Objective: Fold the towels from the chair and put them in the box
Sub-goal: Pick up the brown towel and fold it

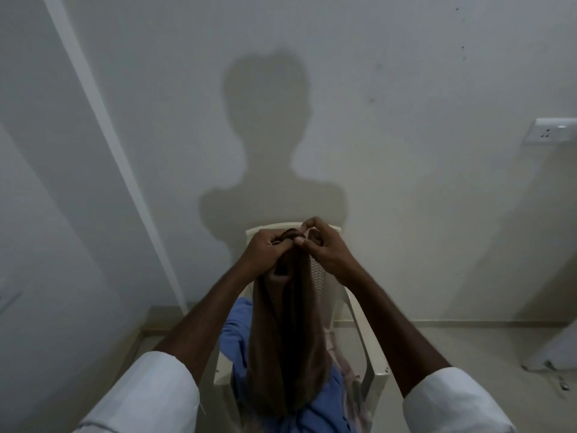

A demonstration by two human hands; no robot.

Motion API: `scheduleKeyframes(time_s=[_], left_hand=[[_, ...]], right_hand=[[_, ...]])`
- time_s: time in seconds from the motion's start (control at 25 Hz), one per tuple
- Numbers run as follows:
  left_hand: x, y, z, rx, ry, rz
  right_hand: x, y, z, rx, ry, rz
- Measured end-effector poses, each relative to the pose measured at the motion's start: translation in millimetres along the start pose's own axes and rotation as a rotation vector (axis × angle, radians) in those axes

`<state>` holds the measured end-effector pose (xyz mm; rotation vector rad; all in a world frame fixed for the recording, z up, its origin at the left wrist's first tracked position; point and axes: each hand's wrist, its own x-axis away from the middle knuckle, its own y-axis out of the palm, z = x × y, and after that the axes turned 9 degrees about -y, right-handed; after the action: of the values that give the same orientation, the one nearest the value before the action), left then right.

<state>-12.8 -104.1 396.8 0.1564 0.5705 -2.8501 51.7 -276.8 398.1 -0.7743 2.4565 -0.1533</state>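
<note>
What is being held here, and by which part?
The brown towel, by its bunched top end: the left hand grips it, the right hand pinches it; the rest hangs.

I read the brown towel (281,354) as soft matt cloth, the blue towel (237,335) likewise; the chair (374,354) is smooth plastic (back panel perforated); the wall (406,120) is matt.

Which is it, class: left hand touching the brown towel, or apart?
Touching. The head view shows the left hand curled round the bunched top of the brown towel, the cloth hanging below it.
</note>
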Motion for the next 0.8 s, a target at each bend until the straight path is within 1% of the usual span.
scheduleKeyframes(time_s=[0.08, 0.16, 0.2, 0.28, 0.36, 0.48, 0.56, 0.72, 0.8], left_hand=[[-8.7, 2.6, 5.8, 0.052, 0.004, 0.096], [-16.4, 5.2, 15.1, 0.042, 0.028, 0.088], [-20.2, 6.2, 19.5, -0.021, 0.053, 0.072], [-25.6, 8.2, 26.4, -0.234, 0.124, 0.063], [-31.0, 10.1, 30.0, -0.403, 0.186, 0.118], [-37.2, 7.0, 34.2, -0.416, 0.195, 0.315], [-38.3, 2.1, 39.3, -0.417, 0.22, 0.405], [-40.9, 1.2, 49.5, -0.47, 0.31, 0.415], [-43.7, 1.9, 52.3, -0.508, 0.334, 0.443]], right_hand=[[4.8, -9.6, 12.3, 0.105, 0.047, -0.069], [9.3, -11.9, 20.7, 0.171, 0.09, -0.165], [9.2, -11.6, 22.9, 0.176, 0.099, -0.183], [5.5, -12.9, 21.2, 0.176, 0.095, -0.138], [-0.8, -16.0, 22.5, 0.181, 0.062, -0.066], [-5.0, -23.5, 28.9, 0.287, -0.005, -0.023], [-7.7, -28.6, 34.4, 0.348, -0.009, -0.058], [-10.1, -37.0, 44.4, 0.363, 0.055, -0.128], [-7.7, -44.4, 45.0, 0.382, 0.165, -0.188]])
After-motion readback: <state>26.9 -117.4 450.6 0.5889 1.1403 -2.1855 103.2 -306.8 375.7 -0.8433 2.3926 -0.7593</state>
